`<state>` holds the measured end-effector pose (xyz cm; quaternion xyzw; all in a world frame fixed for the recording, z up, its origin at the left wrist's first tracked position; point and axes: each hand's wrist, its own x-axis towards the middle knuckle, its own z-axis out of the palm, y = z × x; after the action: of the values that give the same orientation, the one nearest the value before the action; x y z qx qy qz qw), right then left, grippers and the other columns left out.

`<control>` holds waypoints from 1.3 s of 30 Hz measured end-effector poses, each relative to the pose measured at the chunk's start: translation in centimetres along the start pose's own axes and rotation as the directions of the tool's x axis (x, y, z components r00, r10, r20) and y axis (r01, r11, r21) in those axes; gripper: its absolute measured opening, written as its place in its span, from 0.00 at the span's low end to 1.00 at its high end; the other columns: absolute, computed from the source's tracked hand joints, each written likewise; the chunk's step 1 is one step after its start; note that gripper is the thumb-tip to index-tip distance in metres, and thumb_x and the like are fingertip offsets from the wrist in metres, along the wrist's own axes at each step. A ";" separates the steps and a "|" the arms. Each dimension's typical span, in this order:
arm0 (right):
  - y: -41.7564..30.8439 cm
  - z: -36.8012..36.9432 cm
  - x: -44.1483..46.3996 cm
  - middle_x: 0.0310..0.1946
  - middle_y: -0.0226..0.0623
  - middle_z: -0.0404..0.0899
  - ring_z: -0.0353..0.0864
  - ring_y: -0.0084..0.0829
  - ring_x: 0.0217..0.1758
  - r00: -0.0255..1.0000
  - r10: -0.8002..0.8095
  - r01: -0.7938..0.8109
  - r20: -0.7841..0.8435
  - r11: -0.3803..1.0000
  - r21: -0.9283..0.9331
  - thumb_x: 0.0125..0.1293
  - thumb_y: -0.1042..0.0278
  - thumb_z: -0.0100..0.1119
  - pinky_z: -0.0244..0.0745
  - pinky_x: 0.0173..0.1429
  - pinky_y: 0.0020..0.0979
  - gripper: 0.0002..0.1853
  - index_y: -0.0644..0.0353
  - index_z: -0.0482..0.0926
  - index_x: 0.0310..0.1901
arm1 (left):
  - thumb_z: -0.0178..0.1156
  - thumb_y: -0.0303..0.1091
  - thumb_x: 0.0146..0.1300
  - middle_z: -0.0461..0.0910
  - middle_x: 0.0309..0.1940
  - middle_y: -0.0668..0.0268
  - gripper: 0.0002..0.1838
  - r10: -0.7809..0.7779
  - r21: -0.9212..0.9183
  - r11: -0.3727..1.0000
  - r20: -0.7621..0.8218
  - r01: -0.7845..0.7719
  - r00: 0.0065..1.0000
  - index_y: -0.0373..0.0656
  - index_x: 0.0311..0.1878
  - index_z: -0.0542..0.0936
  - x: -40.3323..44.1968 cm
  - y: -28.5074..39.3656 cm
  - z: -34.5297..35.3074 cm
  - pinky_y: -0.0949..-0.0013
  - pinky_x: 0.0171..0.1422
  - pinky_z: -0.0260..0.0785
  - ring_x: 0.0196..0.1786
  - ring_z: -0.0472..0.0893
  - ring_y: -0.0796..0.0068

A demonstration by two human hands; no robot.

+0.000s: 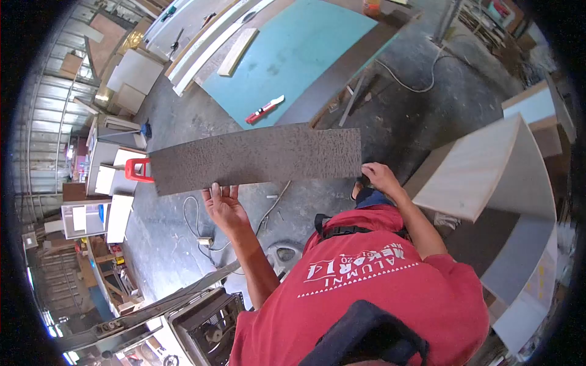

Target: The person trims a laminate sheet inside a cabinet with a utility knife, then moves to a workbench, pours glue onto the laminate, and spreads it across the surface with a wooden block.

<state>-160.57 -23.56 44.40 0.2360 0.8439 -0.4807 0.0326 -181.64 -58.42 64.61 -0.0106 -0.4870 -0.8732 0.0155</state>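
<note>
A long strip of dark brown sheet with a rough, mottled surface [256, 157] hangs between my two hands, raised off the floor. My left hand [226, 207] grips its lower edge left of the middle, thumb on the near face and the other fingers partly hidden behind. At the right end, my right hand [379, 178] pinches the lower corner. Beyond the strip, a red and white cutter knife [265, 110] lies on a teal sheet [293, 58] on the worktable. A red plastic piece [138, 170] shows past the strip's left end.
A pale wooden strip [238, 52] lies on the worktable. Cables [278, 207] run over the concrete floor [162, 244]. Large curved panels [473, 165] stand close on my right. Boards and cabinets [88, 218] line the left side, and a machine housing [204, 326] sits at the lower left.
</note>
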 end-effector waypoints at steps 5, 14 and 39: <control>-1.5 -6.4 5.5 0.50 0.49 0.87 0.85 0.51 0.56 0.998 0.049 -0.042 -0.029 0.980 0.197 0.71 0.56 0.65 0.78 0.63 0.44 0.21 0.63 0.84 0.57 | 0.57 0.25 0.75 0.85 0.45 0.62 0.06 -0.015 -0.062 0.998 -0.065 0.011 0.998 0.44 0.51 0.75 5.4 -4.1 2.7 0.60 0.49 0.86 0.45 0.87 0.67; -9.8 -13.6 26.3 0.78 0.43 0.62 0.61 0.52 0.80 0.881 -0.466 0.432 0.080 0.726 -0.535 0.52 0.60 0.82 0.63 0.78 0.54 0.51 0.52 0.64 0.77 | 0.56 0.27 0.75 0.86 0.41 0.66 0.03 -0.017 0.020 1.000 -0.280 0.023 0.960 0.45 0.48 0.77 11.0 -6.0 4.9 0.61 0.49 0.86 0.40 0.86 0.72; -24.3 -22.9 31.2 0.66 0.49 0.70 0.70 0.53 0.69 0.629 -0.284 0.774 0.723 0.320 -0.547 0.43 0.56 0.86 0.67 0.73 0.57 0.50 0.46 0.72 0.72 | 0.57 0.28 0.76 0.87 0.47 0.54 0.08 0.319 -0.008 0.933 -0.442 -0.359 0.839 0.35 0.52 0.78 17.3 -2.1 1.2 0.61 0.50 0.88 0.46 0.89 0.63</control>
<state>-194.78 -3.55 67.19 -0.2484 0.9487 -0.0450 0.1903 -199.05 -56.61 64.01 0.0971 -0.4217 -0.8579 0.2771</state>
